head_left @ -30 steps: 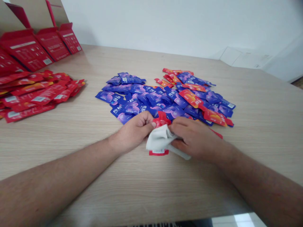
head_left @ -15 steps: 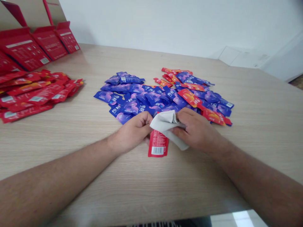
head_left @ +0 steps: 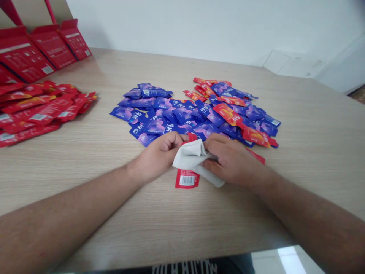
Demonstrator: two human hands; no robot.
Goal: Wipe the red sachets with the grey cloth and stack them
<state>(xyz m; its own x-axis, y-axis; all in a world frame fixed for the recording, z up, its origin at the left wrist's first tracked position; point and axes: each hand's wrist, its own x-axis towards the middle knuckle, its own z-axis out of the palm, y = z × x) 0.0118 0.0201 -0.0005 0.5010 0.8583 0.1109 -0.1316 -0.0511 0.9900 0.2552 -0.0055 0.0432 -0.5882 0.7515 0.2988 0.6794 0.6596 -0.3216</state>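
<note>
A red pouch [head_left: 187, 180] with a barcode is upright in front of me, its top end showing above a light grey cloth [head_left: 188, 155]. My left hand [head_left: 162, 154] is closed on the pouch's upper left edge; its fingertips are partly hidden. My right hand [head_left: 228, 158] pinches the folded cloth, which lies across the pouch's upper and middle part. Just beyond my hands spreads a pile of purple pouches [head_left: 156, 123]. Orange-red pouches [head_left: 228, 114] are mixed into the right side of that pile.
Many red pouches [head_left: 53, 108] are heaped on the left of the wooden table [head_left: 159, 224]. Behind them stand open red cartons [head_left: 53, 47]. A white wall [head_left: 185, 30] borders the far edge, and another red pouch [head_left: 256, 156] lies beside my right hand.
The cloth has slid slightly down and left over the red pouch, covering more of its label. The pouch's top end now shows above it. The camera view has shifted slightly.
</note>
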